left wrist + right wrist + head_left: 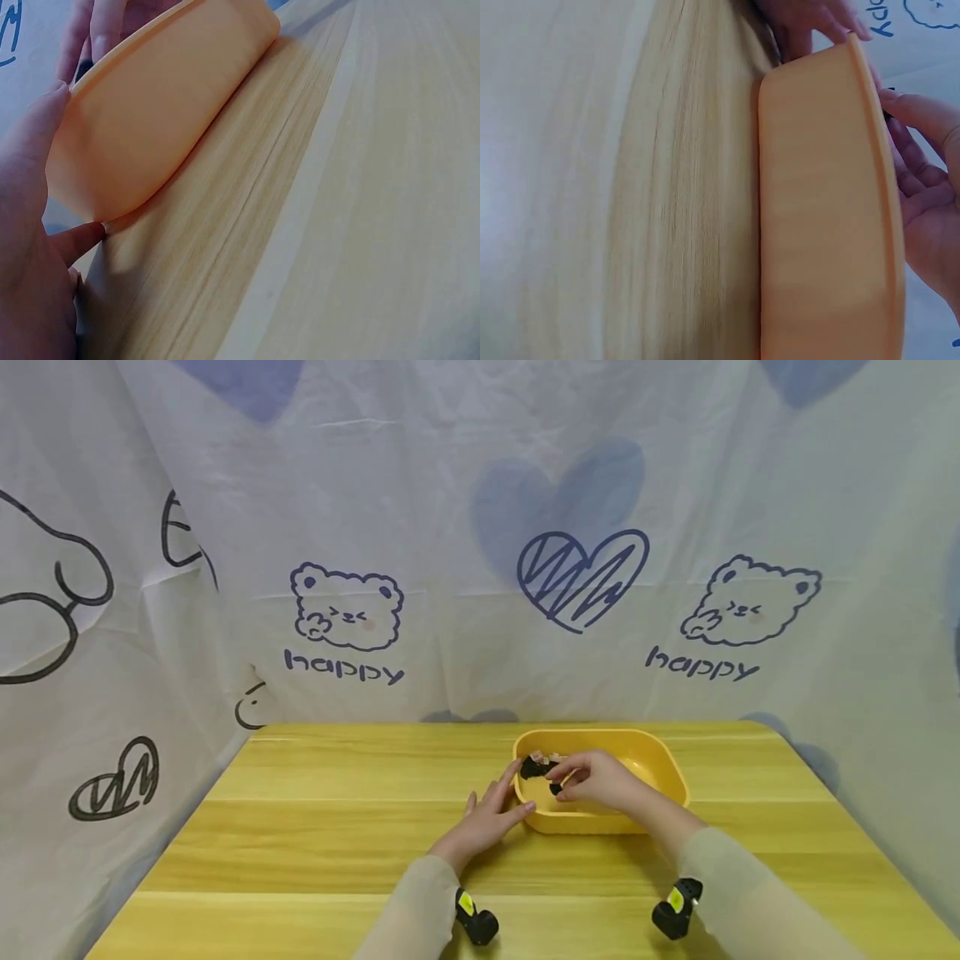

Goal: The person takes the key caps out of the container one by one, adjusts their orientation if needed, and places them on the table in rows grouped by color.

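Observation:
A yellow plastic basin [600, 823] stands on the wooden table. My left hand [483, 818] rests against its left end, fingers extended along the outside and thumb on the rim. In the left wrist view, one finger of that hand touches the basin's lower edge. Inside the basin, my right hand [600, 779] pinches a small black piece [556, 788] between thumb and fingers; its kind is too small to tell. Just beyond lies a dark clump [534, 767] with small pinkish-beige bits, at the basin's left end. The basin wall hides most of this from both wrist views.
The wooden table [315, 827] extends to both sides and in front of the basin. Behind it hangs a white cloth [465, 635] printed with hearts and bears. Black wrist cameras are strapped on both sleeves.

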Available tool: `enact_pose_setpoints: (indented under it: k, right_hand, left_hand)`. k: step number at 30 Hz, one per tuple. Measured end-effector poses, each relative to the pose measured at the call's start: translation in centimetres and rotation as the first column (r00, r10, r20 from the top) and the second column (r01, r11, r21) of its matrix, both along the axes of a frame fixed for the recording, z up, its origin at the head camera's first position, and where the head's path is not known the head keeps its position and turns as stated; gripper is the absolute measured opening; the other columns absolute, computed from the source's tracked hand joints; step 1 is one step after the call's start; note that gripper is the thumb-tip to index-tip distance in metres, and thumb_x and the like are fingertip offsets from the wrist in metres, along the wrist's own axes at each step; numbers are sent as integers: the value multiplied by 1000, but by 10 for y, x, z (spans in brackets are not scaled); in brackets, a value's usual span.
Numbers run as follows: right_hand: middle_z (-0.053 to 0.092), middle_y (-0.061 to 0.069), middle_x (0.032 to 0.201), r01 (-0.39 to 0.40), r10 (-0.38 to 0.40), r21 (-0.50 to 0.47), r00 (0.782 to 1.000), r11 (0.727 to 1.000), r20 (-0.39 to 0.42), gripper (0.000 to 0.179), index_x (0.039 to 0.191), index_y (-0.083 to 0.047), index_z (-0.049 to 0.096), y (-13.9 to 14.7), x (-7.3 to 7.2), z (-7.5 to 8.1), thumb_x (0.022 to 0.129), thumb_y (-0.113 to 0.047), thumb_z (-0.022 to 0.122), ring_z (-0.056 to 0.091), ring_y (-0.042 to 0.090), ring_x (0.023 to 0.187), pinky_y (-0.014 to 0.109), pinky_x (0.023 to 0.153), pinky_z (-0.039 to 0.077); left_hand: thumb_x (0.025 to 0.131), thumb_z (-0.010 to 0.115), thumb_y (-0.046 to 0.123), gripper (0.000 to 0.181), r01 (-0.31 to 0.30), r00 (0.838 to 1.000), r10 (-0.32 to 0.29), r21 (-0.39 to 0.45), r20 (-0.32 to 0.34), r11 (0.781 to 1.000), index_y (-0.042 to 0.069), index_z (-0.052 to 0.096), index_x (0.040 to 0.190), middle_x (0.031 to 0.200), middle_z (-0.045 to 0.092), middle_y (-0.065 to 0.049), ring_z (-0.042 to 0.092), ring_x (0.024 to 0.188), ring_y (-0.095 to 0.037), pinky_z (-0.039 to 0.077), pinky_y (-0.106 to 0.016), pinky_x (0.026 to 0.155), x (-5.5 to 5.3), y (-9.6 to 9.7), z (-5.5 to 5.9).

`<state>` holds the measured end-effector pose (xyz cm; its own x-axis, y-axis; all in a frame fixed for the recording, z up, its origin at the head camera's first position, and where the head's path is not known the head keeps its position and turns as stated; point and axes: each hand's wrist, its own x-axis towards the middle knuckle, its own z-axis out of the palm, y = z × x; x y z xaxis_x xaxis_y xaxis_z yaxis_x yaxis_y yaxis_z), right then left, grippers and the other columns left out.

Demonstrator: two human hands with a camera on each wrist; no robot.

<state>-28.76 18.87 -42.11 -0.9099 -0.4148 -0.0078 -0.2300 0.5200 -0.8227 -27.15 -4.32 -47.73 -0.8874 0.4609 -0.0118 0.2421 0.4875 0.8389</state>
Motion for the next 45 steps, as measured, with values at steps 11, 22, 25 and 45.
enact_pose_setpoints:
  k: [11,22,25,45]
  right_hand:
    - [68,14,111,3,1,-111,999,994,40,33,116,4,68,7,28,9,85,-3,75,68,21,87,32,77,57]
    - [64,18,111,-21,22,-199,1000,980,4,30,112,5,70,6,55,6,83,2,74,65,21,86,27,75,56]
    - [63,13,103,-43,41,-208,999,977,-16,28,109,6,70,5,61,6,82,2,75,64,19,84,28,75,56]
    - [64,5,83,33,0,-188,985,982,173,21,98,-2,71,0,84,-21,79,-4,80,55,13,54,22,47,47]
  left_hand:
    - [98,50,52,75,6,1000,-6,32,-9,999,28,11,158,153,32,-19,7,145,-42,-10,-59,112,2,-1,-1]
    - [98,49,53,76,1,1000,-1,4,-3,1000,29,9,158,153,34,-15,8,146,-37,-10,-57,113,1,-3,0]
    - [98,49,54,76,-2,1000,2,-1,3,1000,30,9,158,153,35,-13,7,147,-37,-9,-57,113,0,-2,1]
    - [98,48,54,76,5,1000,-5,-19,-6,1000,30,8,158,155,32,-14,8,146,-37,-9,-56,113,0,0,0]
